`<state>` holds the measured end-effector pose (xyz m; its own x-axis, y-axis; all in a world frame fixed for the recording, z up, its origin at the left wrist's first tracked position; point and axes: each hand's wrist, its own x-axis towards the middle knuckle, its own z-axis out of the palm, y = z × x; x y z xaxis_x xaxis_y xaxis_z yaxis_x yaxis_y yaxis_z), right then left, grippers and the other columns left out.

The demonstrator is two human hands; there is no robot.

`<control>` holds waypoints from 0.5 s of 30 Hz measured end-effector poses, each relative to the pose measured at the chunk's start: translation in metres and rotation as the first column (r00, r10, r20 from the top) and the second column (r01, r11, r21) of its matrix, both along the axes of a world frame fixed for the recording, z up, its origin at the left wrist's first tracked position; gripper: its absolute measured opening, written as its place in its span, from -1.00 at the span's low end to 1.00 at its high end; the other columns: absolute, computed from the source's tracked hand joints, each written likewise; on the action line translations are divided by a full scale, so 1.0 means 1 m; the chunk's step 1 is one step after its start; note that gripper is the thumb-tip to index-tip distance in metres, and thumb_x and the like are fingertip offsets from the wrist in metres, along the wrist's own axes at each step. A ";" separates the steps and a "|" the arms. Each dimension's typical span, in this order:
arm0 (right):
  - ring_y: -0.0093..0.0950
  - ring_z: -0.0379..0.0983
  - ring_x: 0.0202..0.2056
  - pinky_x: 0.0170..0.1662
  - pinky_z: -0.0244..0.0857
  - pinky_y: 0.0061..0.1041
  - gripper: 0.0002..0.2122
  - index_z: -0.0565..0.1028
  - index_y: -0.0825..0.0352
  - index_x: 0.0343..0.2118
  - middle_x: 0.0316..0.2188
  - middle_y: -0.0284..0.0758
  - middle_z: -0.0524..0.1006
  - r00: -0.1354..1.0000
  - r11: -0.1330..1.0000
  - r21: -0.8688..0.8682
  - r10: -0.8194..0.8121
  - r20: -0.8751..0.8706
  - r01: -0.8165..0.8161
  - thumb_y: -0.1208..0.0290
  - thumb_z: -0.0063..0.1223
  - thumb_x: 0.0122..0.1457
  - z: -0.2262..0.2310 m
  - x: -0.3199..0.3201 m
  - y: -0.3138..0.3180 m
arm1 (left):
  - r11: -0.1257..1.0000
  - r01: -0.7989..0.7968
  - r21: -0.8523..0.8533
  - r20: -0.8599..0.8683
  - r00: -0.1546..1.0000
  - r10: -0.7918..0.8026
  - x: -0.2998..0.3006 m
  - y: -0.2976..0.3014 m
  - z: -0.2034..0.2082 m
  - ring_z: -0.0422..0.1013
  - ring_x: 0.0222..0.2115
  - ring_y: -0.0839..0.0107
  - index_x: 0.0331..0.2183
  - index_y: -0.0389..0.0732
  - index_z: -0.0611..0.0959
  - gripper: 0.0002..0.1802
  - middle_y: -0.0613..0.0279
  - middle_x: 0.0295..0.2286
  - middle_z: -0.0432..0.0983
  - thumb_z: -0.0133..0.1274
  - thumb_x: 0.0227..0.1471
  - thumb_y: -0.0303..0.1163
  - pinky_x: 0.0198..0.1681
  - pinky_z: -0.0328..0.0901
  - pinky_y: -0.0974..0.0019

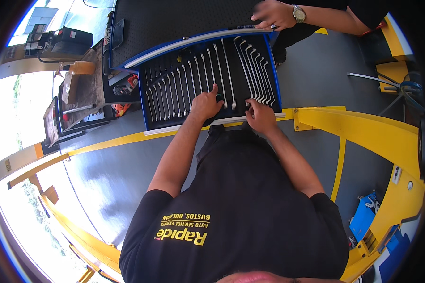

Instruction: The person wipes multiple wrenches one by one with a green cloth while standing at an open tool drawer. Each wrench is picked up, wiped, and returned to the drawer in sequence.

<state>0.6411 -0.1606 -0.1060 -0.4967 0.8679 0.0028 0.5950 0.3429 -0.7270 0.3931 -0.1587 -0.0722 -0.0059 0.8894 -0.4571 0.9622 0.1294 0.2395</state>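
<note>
A pulled-out blue drawer (pixel 276 70) with a black liner holds rows of silver tools. Combination wrenches (pixel 192 78) run in a row from small at the left to long. To their right lies a group of offset box-end wrenches (pixel 262 70). My left hand (pixel 206 104) is over the longer combination wrenches, index finger stretched along them and the other fingers curled. Something dark green shows by those curled fingers, mostly hidden. My right hand (pixel 261 115) is at the drawer's front, with bent fingers at the near end of the leftmost box-end wrench.
Another person's hand (pixel 276 16), wearing a wristwatch, is at the edge of the tool cabinet's black top (pixel 165 23). A workbench (pixel 92 85) with a bottle (pixel 82 68) stands at the left. A yellow lift arm (pixel 359 125) reaches in from the right, above the grey floor (pixel 311 80).
</note>
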 end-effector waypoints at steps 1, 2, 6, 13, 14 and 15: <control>-0.31 0.57 -0.42 -0.31 0.40 -0.25 -0.67 0.45 0.29 -0.08 -0.53 -0.34 0.58 1.000 1.000 -0.003 0.001 0.002 -0.001 0.42 0.14 0.06 -0.003 0.002 -0.003 | 1.000 0.017 -0.014 0.006 1.000 -0.017 0.000 -0.001 -0.005 0.57 -0.25 -0.08 0.30 -0.22 0.20 -0.10 -0.21 -0.33 0.62 0.14 0.01 -0.12 -0.10 0.43 -0.05; -0.30 0.57 -0.42 -0.31 0.40 -0.25 -0.67 0.45 0.29 -0.08 -0.53 -0.33 0.58 1.000 1.000 0.000 0.001 0.000 -0.001 0.42 0.14 0.06 -0.003 0.001 -0.004 | 0.999 0.036 -0.023 0.009 0.999 -0.035 -0.001 -0.001 -0.008 0.57 -0.25 -0.09 0.29 -0.23 0.20 -0.10 -0.21 -0.33 0.62 0.14 0.00 -0.13 -0.10 0.43 -0.06; -0.29 0.57 -0.42 -0.33 0.42 -0.26 -0.68 0.46 0.30 -0.09 -0.53 -0.32 0.58 1.000 1.000 0.007 -0.006 -0.029 0.006 0.42 0.14 0.06 -0.002 0.004 0.000 | 0.998 -0.043 -0.040 0.144 0.988 0.048 -0.005 -0.008 -0.011 0.55 -0.20 -0.11 0.23 -0.20 0.33 -0.20 -0.21 -0.28 0.61 0.13 -0.06 -0.22 -0.04 0.41 -0.05; -0.29 0.58 -0.38 -0.32 0.44 -0.30 -0.78 0.50 0.34 -0.19 -0.44 -0.28 0.59 0.992 0.995 -0.082 -0.066 -0.111 0.057 0.47 0.12 0.07 -0.002 -0.002 -0.003 | 0.830 -0.485 0.274 0.355 0.853 0.382 -0.048 -0.095 -0.016 0.52 -0.24 -0.16 -0.19 -0.28 0.62 -0.63 -0.17 -0.32 0.60 0.15 -0.03 -0.25 -0.15 0.41 -0.01; -0.29 0.57 -0.36 -0.31 0.44 -0.30 -0.79 0.50 0.34 -0.20 -0.41 -0.26 0.59 0.990 0.995 -0.067 -0.079 -0.117 0.071 0.47 0.12 0.07 0.001 -0.005 -0.001 | 0.811 -0.501 0.304 0.359 0.848 0.389 -0.056 -0.103 -0.012 0.52 -0.25 -0.17 -0.24 -0.30 0.63 -0.65 -0.18 -0.34 0.60 0.16 -0.02 -0.25 -0.16 0.40 -0.01; -0.28 0.57 -0.34 -0.31 0.44 -0.30 -0.80 0.50 0.34 -0.22 -0.39 -0.25 0.60 0.989 0.996 -0.044 -0.087 -0.121 0.082 0.48 0.12 0.07 0.007 -0.009 0.003 | 0.791 -0.527 0.311 0.329 0.840 0.431 -0.065 -0.110 -0.012 0.51 -0.25 -0.18 -0.24 -0.30 0.63 -0.66 -0.18 -0.35 0.60 0.17 -0.01 -0.26 -0.17 0.40 0.00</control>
